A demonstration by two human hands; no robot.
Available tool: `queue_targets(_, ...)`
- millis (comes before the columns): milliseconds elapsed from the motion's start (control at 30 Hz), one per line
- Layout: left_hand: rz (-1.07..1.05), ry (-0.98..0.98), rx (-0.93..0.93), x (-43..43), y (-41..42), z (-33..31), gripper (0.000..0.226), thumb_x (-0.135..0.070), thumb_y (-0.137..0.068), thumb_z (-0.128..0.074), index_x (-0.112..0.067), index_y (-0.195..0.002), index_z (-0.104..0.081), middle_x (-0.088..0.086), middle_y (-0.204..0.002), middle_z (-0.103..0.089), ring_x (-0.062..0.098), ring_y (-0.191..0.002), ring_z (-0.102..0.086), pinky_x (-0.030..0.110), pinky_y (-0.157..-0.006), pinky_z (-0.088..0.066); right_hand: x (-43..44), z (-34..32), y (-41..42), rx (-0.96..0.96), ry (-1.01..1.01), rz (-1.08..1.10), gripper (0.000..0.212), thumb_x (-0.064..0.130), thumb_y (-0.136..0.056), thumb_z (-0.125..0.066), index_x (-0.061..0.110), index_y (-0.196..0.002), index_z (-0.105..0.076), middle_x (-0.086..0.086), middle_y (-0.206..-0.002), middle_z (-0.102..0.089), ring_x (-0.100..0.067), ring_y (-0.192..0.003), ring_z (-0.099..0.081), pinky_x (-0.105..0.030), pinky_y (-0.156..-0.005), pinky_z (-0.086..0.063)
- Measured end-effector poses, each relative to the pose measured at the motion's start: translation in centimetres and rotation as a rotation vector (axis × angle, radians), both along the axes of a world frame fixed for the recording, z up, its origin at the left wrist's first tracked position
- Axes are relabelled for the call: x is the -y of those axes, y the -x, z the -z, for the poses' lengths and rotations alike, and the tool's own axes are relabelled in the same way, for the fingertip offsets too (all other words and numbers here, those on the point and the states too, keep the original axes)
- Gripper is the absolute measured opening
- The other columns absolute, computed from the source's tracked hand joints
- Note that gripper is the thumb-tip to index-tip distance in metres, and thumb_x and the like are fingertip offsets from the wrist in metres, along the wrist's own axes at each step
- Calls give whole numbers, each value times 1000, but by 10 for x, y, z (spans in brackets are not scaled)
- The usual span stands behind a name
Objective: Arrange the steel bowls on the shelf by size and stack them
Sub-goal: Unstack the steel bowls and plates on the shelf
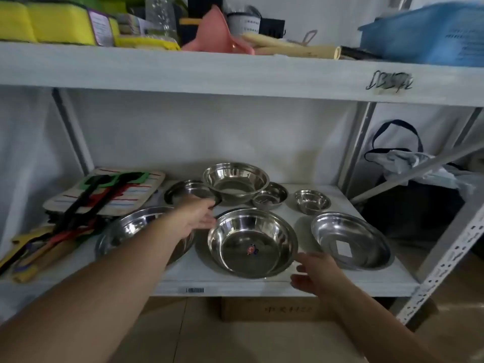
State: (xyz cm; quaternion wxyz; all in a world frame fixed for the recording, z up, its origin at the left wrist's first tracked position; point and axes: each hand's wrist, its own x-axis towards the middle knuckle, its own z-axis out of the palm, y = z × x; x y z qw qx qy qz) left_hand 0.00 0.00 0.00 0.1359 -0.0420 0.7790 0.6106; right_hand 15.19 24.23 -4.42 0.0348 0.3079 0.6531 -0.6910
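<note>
Several steel bowls lie loose on the white shelf (199, 268). At the front middle is a wide bowl with a red sticker (252, 242). A wide bowl (136, 226) at the front left is partly hidden by my left forearm, and a shallow one (351, 239) lies front right. Behind them are a deep bowl (235, 180), a medium bowl (183, 191), a small bowl (271, 196) and the smallest bowl (311, 201). My left hand (195, 218) is open beside the sticker bowl's left rim. My right hand (318, 273) is open at its front right rim.
Silicone utensils and placemats (99, 195) crowd the shelf's left end. The upper shelf (235, 74) hangs low overhead with sponges, a pink funnel and a blue basket. A metal upright (442, 263) and diagonal brace stand at the right, with bags behind. A cardboard box sits below.
</note>
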Motion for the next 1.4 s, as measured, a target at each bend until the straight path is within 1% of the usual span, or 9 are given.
queue_targets(100, -36, -68, 89, -19, 42, 3, 51, -23, -104, -54, -1, -149, -43, 22, -112, -60, 26, -76, -67, 29, -60, -55, -5, 20, 25, 96, 33, 28, 29, 10, -92, -72, -11, -109, -60, -26, -104, -64, -35, -69, -71, -45, -66, -63)
queue_targets(267, -104, -137, 160, -52, 86, 11, 51, -25, -106, -51, -4, -151, -38, 30, -138, -57, 30, -72, -67, 32, -45, -61, -14, 43, 44, 95, 104, 50, 23, 1, -93, -66, -17, -107, -63, -39, -113, -69, -38, -65, -72, -35, -50, -60)
queue_targets(433, -186, -177, 220, -66, 100, 27, 38, -21, -106, -49, -2, -140, -48, 24, -112, -66, 24, -67, -68, 22, -32, -53, -16, 46, 44, 32, 164, 23, 18, -6, -93, -61, -21, -103, -66, -32, -86, -76, -32, -59, -74, -32, -50, -60)
queue_targets(567, -196, -215, 213, -70, 103, 30, 32, -12, -106, -47, 0, -135, -52, 20, -97, -65, 19, -59, -67, 17, -28, -45, -13, 40, 37, -8, 169, -31, 12, -7, -92, -58, -13, -93, -68, -32, -86, -77, -30, -67, -73, -34, -59, -63)
queue_targets(633, -209, -231, 175, -64, 100, 21, 31, -10, -107, -42, 1, -134, -52, 19, -88, -65, 18, -48, -68, 17, -26, -43, -11, 37, 35, -13, 111, -2, 11, -6, -91, -59, -11, -91, -69, -23, -70, -72, -25, -59, -67, -31, -54, -61)
queue_targets(733, -196, -230, 96, -41, 87, -4, 22, -14, -108, -39, 1, -114, -54, 18, -76, -66, 15, -29, -62, 17, -26, -45, -9, 29, 28, -9, 87, 41, 14, -7, -91, -59, -16, -96, -69, -25, -77, -65, -28, -65, -64, -28, -48, -61)
queue_targets(833, -206, -220, 14, 7, 69, -32, 23, -14, -105, -45, 2, -95, -58, 21, -77, -69, 16, -34, -66, 19, -32, -52, -10, 18, 16, -22, 113, 87, 11, -8, -91, -60, -11, -97, -68, -26, -82, -68, -33, -76, -64, -26, -45, -59)
queue_targets(1167, -340, -131, -27, 184, -32, -39, 24, -12, -105, -44, -1, -91, -60, 13, -52, -73, 16, -41, -71, 19, -35, -54, -8, -53, -15, -222, 258, 164, 10, 2, -92, -63, 11, -92, -68, -1, -56, -74, -9, -49, -70, -17, -42, -54)
queue_targets(1400, -329, -131, 17, 193, -63, -9, 27, -16, -105, -47, 2, -107, -67, 18, -71, -79, 22, -57, -76, 27, -48, -61, 78, -95, 29, -282, 343, -1, 16, -3, -98, -53, 5, -86, -61, -6, -52, -69, -8, -38, -65, -15, -40, -52)
